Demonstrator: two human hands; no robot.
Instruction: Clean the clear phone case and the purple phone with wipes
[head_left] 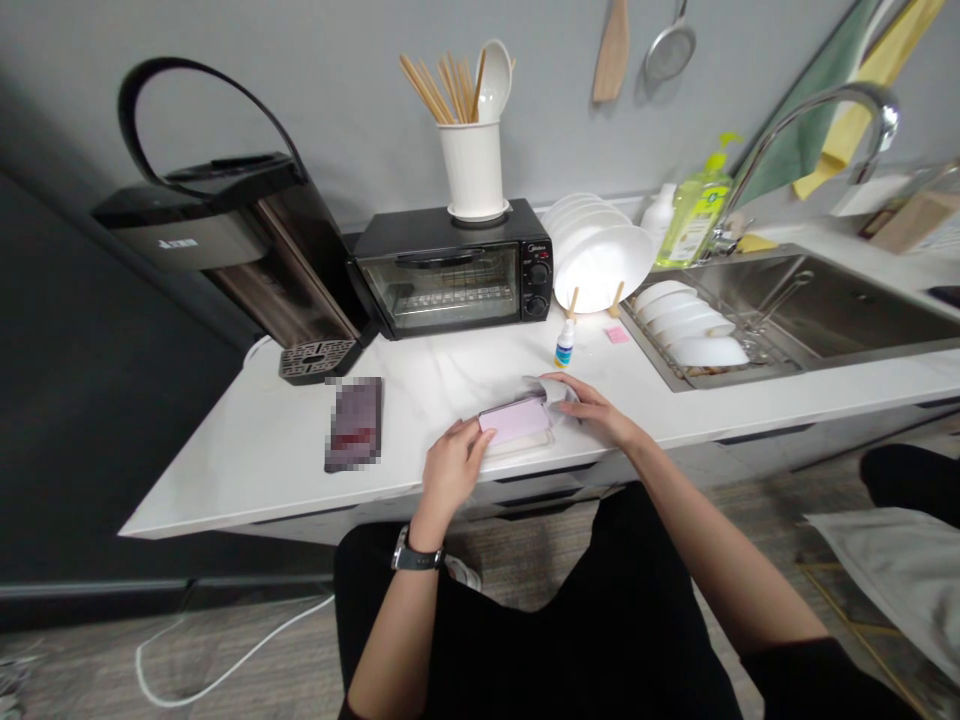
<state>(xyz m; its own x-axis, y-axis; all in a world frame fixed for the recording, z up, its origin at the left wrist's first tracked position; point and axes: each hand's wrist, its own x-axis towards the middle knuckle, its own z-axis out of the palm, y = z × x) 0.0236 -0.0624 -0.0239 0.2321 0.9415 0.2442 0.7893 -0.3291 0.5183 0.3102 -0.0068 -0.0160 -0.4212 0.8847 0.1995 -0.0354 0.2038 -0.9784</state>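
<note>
My left hand is closed on the left end of a flat lilac phone with a dark edge, thumb on top. It is held tilted just above the countertop. At its right end, my right hand has its fingers closed around a thin, crumpled greyish-white sheet; whether this is cloth or film I cannot tell. A pale, flat, rounded-edged item shows partly under the phone. Just behind my right hand stands a small white bottle with a blue and yellow label.
A dark pixelated flat item lies to the left, before a black drink dispenser. Behind are a toaster oven, a utensil holder, white plates and a pink note. The sink with bowls is right.
</note>
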